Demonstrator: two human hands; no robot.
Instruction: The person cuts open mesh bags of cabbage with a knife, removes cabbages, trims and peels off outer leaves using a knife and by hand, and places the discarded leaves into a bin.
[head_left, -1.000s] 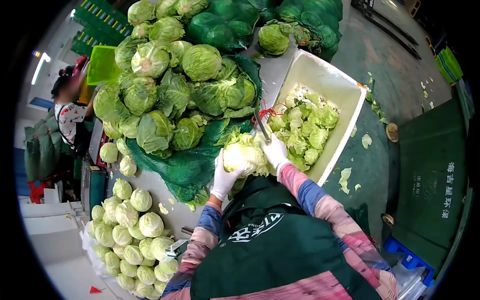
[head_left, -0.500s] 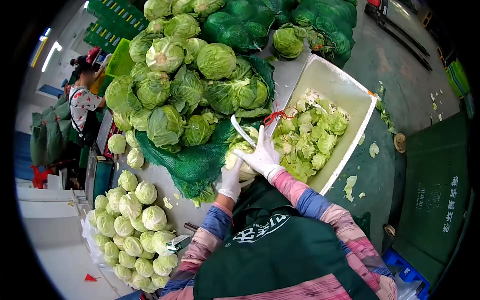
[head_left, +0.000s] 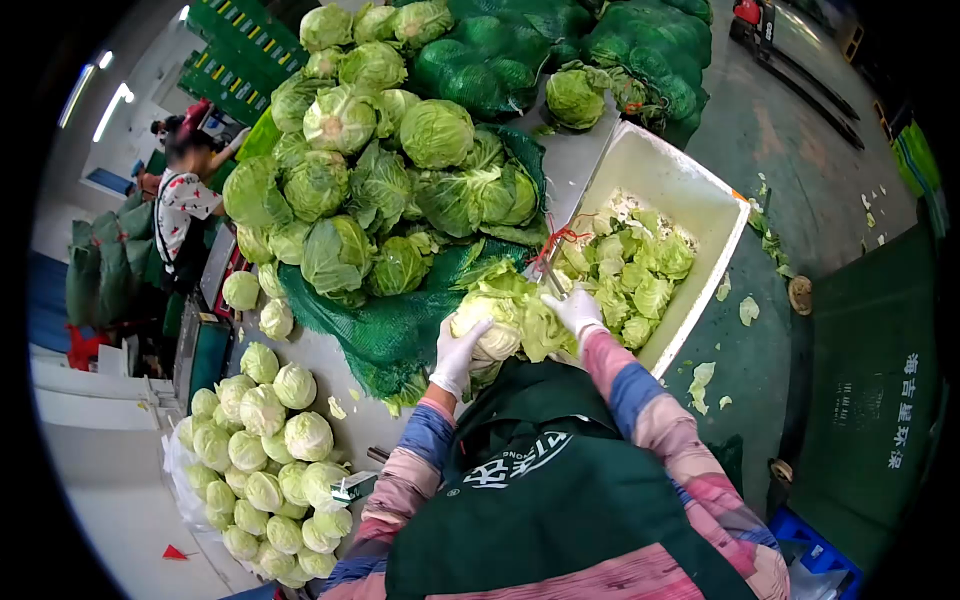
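Observation:
A pale cabbage [head_left: 487, 325] with loosened outer leaves is in front of my apron. My gloved left hand [head_left: 456, 352] grips its left side, fingers curved around it. On its right, my gloved right hand [head_left: 576, 310] is closed around a knife [head_left: 550, 276], whose blade points up and left beside the leaves [head_left: 541, 322]. The knife's handle is mostly hidden in my glove. Just right of my right hand, a white foam box [head_left: 690, 320] holds many cut-off leaves [head_left: 640, 275].
Untrimmed cabbages [head_left: 340, 190] are heaped on green netting [head_left: 350, 325]. Trimmed cabbages [head_left: 265, 450] are piled at the lower left. Full net bags [head_left: 490, 60] lie at the back. A co-worker [head_left: 180, 205] stands at the upper left. Leaves litter the floor [head_left: 765, 340].
My right hand has moved right and down, away from the cabbage's top, with the knife. Outer leaves now spread toward the box. My left hand has shifted slightly left and up.

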